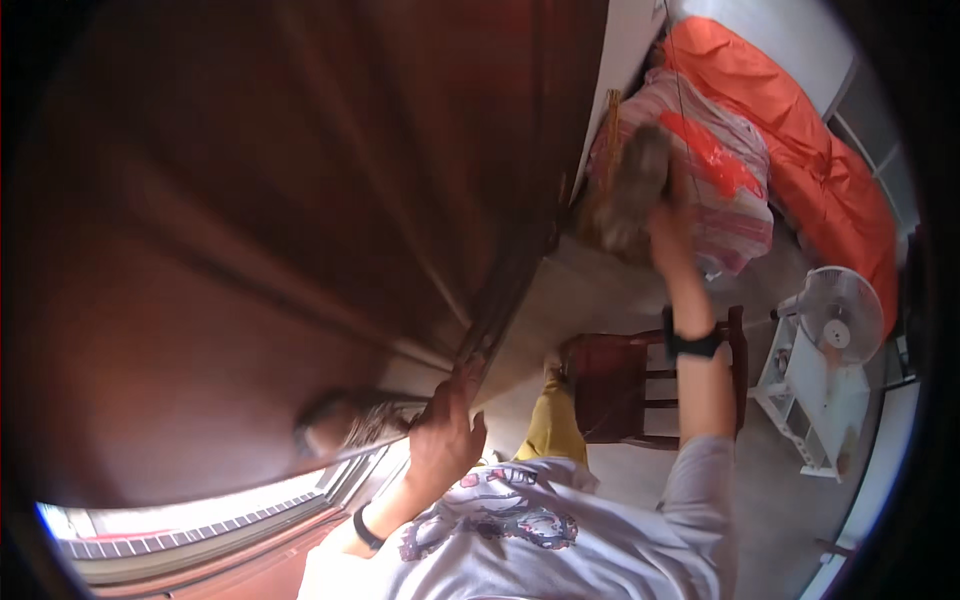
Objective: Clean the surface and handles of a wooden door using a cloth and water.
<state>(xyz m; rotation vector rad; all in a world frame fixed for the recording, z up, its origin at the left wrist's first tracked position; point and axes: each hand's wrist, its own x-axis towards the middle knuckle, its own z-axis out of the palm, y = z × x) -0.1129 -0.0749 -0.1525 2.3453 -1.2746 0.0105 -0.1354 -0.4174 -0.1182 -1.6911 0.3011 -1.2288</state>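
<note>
A large dark red-brown wooden door (300,220) fills the left side, with long raised mouldings on its face. My left hand (447,440) is closed around the door's edge low down, next to a metal handle (365,425). Out to the far right, my right hand (675,235) is raised and holds a grey-brown, soft-looking bundle (637,180). Motion smears this bundle, so its exact kind cannot be made out. A black band sits on my right wrist and a thin dark one on my left.
A dark red wooden chair (610,390) stands beside my leg. To the right, a white fan (838,315) is by a low white rack (825,400). Farther back lie a pink-striped cloth-covered heap (725,215) and an orange cover (800,130). A bright window (200,515) is at lower left.
</note>
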